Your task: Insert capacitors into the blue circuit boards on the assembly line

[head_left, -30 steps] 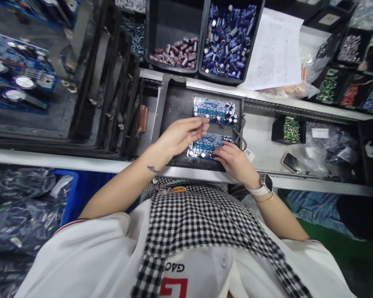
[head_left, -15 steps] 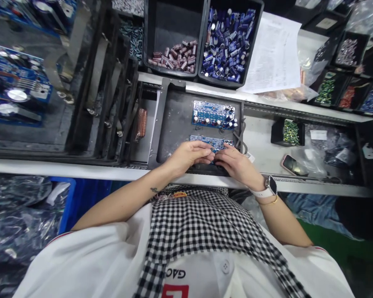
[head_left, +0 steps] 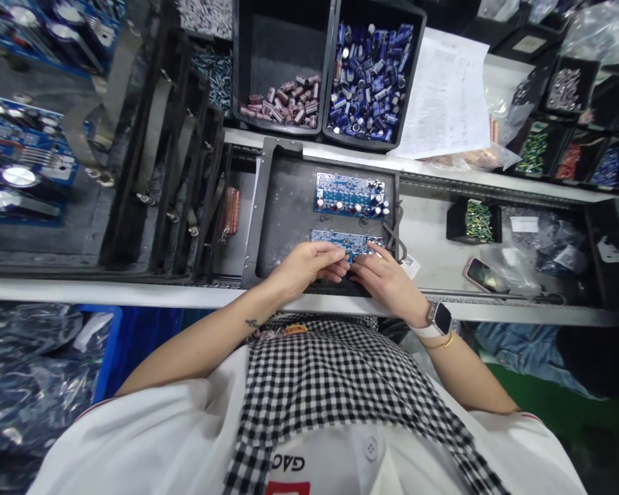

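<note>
Two blue circuit boards lie in a black tray (head_left: 283, 206). The farther circuit board (head_left: 349, 189) carries several small capacitors along its near edge. Over the nearer circuit board (head_left: 335, 238), both my hands meet and hide its near half. My left hand (head_left: 312, 265) is closed in a pinch, thumb against fingers, at the board's near middle. My right hand (head_left: 384, 275) is closed beside it, its fingertips close to the left ones, the index finger reaching to the board's right part. Whatever sits between the fingertips is too small and covered to make out.
Behind the tray stand a bin of brown capacitors (head_left: 289, 103) and a bin of blue capacitors (head_left: 368, 82), with a paper sheet (head_left: 443, 96) beside them. Black frames with metal clips (head_left: 155, 137) crowd the left. To the right are a small box of green parts (head_left: 477, 221) and a phone (head_left: 482, 275).
The whole view has shifted slightly. My hands stay together over the nearer board, with only small finger movements; the right fingers have drawn in a little.
</note>
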